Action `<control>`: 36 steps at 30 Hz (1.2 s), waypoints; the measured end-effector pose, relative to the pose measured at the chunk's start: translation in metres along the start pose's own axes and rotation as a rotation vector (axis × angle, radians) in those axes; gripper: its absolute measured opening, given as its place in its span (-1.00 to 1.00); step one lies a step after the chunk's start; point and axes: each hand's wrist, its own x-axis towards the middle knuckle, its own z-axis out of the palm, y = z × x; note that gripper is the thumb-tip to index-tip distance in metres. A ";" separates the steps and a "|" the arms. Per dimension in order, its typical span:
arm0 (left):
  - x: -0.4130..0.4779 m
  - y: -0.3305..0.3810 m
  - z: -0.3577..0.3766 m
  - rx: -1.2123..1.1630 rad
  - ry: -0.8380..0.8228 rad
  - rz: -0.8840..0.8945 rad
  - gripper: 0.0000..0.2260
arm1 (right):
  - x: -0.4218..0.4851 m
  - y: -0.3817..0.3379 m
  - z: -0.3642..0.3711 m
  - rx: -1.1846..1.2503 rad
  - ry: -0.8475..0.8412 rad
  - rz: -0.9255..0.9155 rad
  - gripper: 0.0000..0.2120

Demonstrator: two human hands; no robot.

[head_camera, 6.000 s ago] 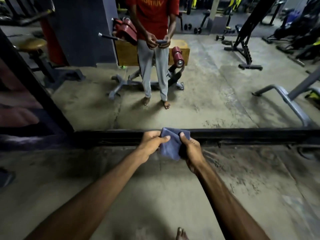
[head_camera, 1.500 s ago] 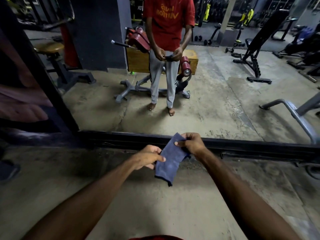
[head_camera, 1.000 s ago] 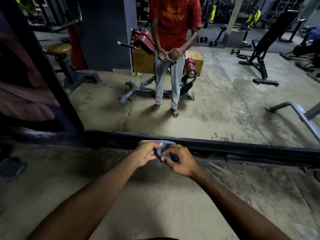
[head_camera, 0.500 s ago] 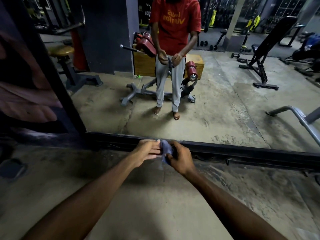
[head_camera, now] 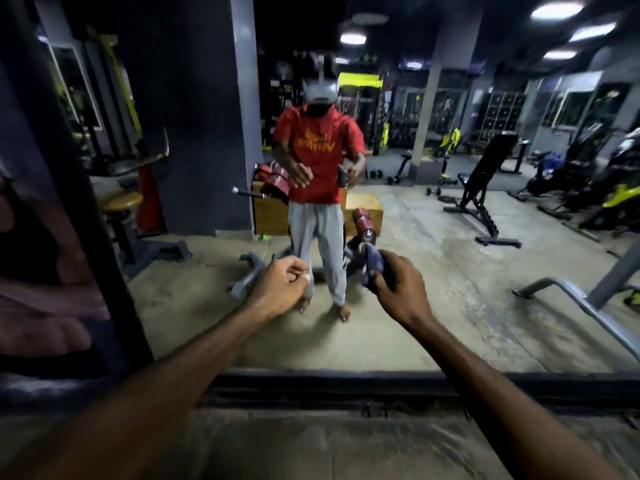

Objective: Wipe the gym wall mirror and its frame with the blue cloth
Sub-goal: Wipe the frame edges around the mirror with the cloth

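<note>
The big wall mirror fills the view and shows my reflection in a red shirt. Its black frame runs along the floor and up the left side. My right hand is raised in front of the glass and grips the folded blue cloth, which sticks up out of the fist. My left hand is raised beside it, about a hand's width to the left, fingers loosely curled and holding nothing. Neither hand clearly touches the glass.
Bare concrete floor lies below the frame. A dark panel stands left of the mirror. Reflected in the glass are a weight bench, a wooden box, a round stool and a grey metal bar at right.
Both hands rose from the bottom frame to in front of the glass. My left hand let go of the cloth; my right hand keeps it bunched. The view tilted up.
</note>
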 end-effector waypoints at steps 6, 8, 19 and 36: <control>0.079 0.097 -0.063 0.255 0.167 0.305 -0.82 | 0.108 -0.048 -0.051 -0.003 0.187 -0.172 -0.62; 0.108 0.135 -0.083 0.347 0.232 0.383 -0.79 | 0.151 -0.062 -0.071 -0.003 0.240 -0.218 -0.61; 0.280 0.312 -0.144 0.677 0.504 0.703 -0.76 | 0.385 -0.103 -0.179 -0.047 0.601 -0.490 -0.73; 0.471 0.572 -0.197 0.938 0.965 0.893 -0.35 | 0.650 -0.167 -0.347 0.037 1.117 -0.427 -0.81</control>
